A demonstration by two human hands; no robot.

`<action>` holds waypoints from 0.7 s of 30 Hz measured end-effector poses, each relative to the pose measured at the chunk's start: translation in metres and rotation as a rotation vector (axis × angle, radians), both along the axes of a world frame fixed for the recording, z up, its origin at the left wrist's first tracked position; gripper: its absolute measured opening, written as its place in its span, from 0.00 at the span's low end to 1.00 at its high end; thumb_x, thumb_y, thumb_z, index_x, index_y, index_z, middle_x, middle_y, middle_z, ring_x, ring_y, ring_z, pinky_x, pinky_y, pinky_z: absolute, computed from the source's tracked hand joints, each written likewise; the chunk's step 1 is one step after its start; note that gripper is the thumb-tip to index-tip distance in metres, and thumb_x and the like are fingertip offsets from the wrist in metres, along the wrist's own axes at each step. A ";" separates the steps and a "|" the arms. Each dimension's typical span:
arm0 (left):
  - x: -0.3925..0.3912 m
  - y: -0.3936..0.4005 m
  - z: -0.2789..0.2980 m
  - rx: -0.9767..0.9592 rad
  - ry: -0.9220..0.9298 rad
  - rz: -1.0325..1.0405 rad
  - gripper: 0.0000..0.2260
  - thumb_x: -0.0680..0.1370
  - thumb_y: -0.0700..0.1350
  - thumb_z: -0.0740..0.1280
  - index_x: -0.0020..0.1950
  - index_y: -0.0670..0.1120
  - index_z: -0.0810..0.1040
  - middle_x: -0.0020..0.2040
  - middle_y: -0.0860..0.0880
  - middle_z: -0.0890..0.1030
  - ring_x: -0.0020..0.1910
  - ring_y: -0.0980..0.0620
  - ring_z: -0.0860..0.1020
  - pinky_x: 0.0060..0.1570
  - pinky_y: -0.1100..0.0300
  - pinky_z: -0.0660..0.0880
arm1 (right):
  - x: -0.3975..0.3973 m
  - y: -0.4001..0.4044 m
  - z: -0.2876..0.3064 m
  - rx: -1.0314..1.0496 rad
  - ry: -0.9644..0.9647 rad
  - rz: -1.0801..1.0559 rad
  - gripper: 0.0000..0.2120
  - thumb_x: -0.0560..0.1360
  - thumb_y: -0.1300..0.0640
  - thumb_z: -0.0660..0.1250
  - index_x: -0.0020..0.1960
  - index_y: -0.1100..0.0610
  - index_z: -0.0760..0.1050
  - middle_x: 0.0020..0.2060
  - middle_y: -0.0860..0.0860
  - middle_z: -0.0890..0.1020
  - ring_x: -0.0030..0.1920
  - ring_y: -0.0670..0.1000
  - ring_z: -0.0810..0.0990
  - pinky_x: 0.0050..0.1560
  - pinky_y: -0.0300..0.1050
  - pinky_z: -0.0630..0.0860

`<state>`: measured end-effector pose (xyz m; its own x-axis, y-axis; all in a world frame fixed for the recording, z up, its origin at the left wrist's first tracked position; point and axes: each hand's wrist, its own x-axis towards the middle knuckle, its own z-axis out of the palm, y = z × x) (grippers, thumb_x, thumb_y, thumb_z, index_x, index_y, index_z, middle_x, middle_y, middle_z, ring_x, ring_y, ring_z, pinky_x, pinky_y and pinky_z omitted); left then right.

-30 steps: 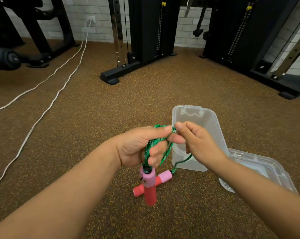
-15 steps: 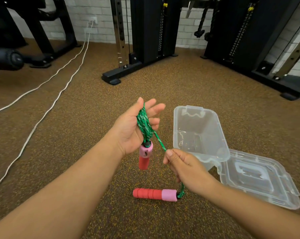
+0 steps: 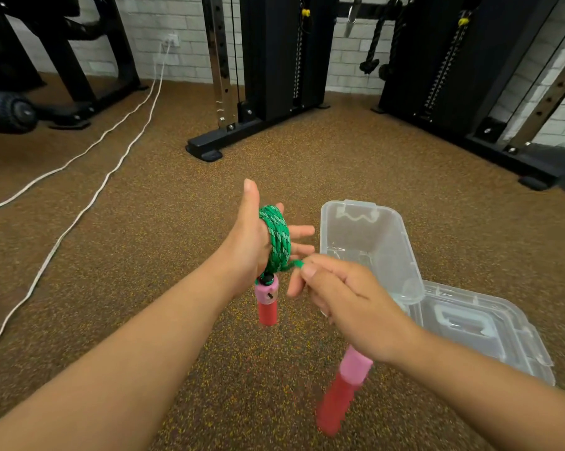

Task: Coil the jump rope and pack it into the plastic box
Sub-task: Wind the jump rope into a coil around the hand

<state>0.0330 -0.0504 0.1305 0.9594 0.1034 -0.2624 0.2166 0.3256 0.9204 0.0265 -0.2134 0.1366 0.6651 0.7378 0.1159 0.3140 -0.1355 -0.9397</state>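
Green jump rope (image 3: 277,238) wraps the left hand (image 3: 253,245), its fingers spread. The right hand (image 3: 346,304) pinches the rope's end by those fingers, a pink-red handle (image 3: 342,390) hanging below.

Green braided jump rope (image 3: 277,239) sits wound in several tight loops around an upheld palm, one pink-and-red foam handle (image 3: 267,301) dangling straight down beneath the coil; the other matching handle (image 3: 342,390) hangs tilted and blurred lower right. Clear rectangular plastic box (image 3: 401,249) stands open on the floor just right of the coil, its transparent lid (image 3: 489,333) lying flat alongside, touching its near corner
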 end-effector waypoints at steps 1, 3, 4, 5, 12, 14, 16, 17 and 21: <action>-0.001 -0.001 0.000 0.017 0.012 -0.025 0.41 0.73 0.71 0.35 0.77 0.48 0.53 0.59 0.38 0.81 0.55 0.42 0.81 0.49 0.55 0.76 | 0.002 0.001 0.003 0.022 -0.010 -0.013 0.16 0.79 0.54 0.54 0.37 0.54 0.76 0.21 0.38 0.72 0.24 0.39 0.68 0.29 0.29 0.63; -0.003 -0.004 0.001 0.053 0.041 -0.091 0.42 0.72 0.71 0.34 0.76 0.46 0.57 0.53 0.38 0.82 0.53 0.45 0.80 0.50 0.57 0.73 | 0.008 0.001 0.008 0.057 -0.010 -0.029 0.16 0.79 0.57 0.55 0.36 0.55 0.76 0.22 0.38 0.73 0.25 0.38 0.70 0.30 0.27 0.66; -0.005 -0.005 0.003 0.074 0.051 -0.131 0.43 0.72 0.72 0.33 0.74 0.46 0.61 0.47 0.38 0.81 0.49 0.45 0.80 0.48 0.58 0.73 | 0.011 0.001 0.010 0.066 -0.003 -0.036 0.17 0.80 0.59 0.55 0.37 0.57 0.76 0.21 0.38 0.73 0.25 0.38 0.71 0.31 0.27 0.66; -0.006 -0.006 0.003 0.112 0.048 -0.176 0.45 0.71 0.72 0.33 0.70 0.46 0.69 0.41 0.38 0.79 0.43 0.46 0.79 0.44 0.58 0.73 | 0.013 0.001 0.014 0.073 0.003 -0.040 0.17 0.81 0.60 0.55 0.37 0.58 0.76 0.20 0.40 0.73 0.24 0.38 0.71 0.30 0.26 0.66; -0.014 -0.005 0.007 0.199 0.082 -0.502 0.49 0.67 0.76 0.33 0.39 0.44 0.84 0.22 0.45 0.67 0.20 0.50 0.65 0.28 0.58 0.64 | 0.037 -0.002 0.027 0.105 -0.069 -0.156 0.14 0.79 0.56 0.60 0.36 0.59 0.74 0.22 0.43 0.68 0.22 0.40 0.65 0.26 0.26 0.64; -0.014 -0.006 0.009 0.151 0.113 -0.590 0.51 0.66 0.76 0.37 0.48 0.39 0.84 0.19 0.48 0.64 0.17 0.52 0.63 0.25 0.61 0.62 | 0.046 -0.003 0.022 0.069 -0.143 -0.190 0.15 0.77 0.50 0.61 0.35 0.56 0.74 0.21 0.43 0.67 0.24 0.40 0.64 0.26 0.31 0.63; -0.015 -0.007 0.013 0.122 0.115 -0.642 0.46 0.67 0.75 0.42 0.46 0.39 0.83 0.17 0.50 0.62 0.15 0.54 0.61 0.23 0.63 0.60 | 0.053 -0.003 0.015 0.034 -0.146 -0.206 0.16 0.73 0.44 0.60 0.34 0.53 0.73 0.20 0.41 0.68 0.23 0.40 0.65 0.27 0.30 0.61; -0.017 -0.007 0.014 0.112 0.103 -0.647 0.41 0.69 0.74 0.47 0.45 0.40 0.83 0.16 0.52 0.62 0.14 0.56 0.61 0.22 0.64 0.59 | 0.056 -0.003 0.012 0.025 -0.125 -0.204 0.16 0.72 0.42 0.60 0.34 0.52 0.73 0.19 0.40 0.69 0.23 0.40 0.66 0.27 0.29 0.62; -0.021 -0.008 0.016 0.049 0.032 -0.593 0.21 0.74 0.60 0.60 0.37 0.44 0.80 0.15 0.55 0.62 0.13 0.59 0.61 0.20 0.67 0.63 | 0.059 -0.003 -0.006 0.041 -0.023 -0.167 0.15 0.71 0.40 0.59 0.31 0.46 0.73 0.22 0.42 0.67 0.24 0.40 0.64 0.27 0.33 0.63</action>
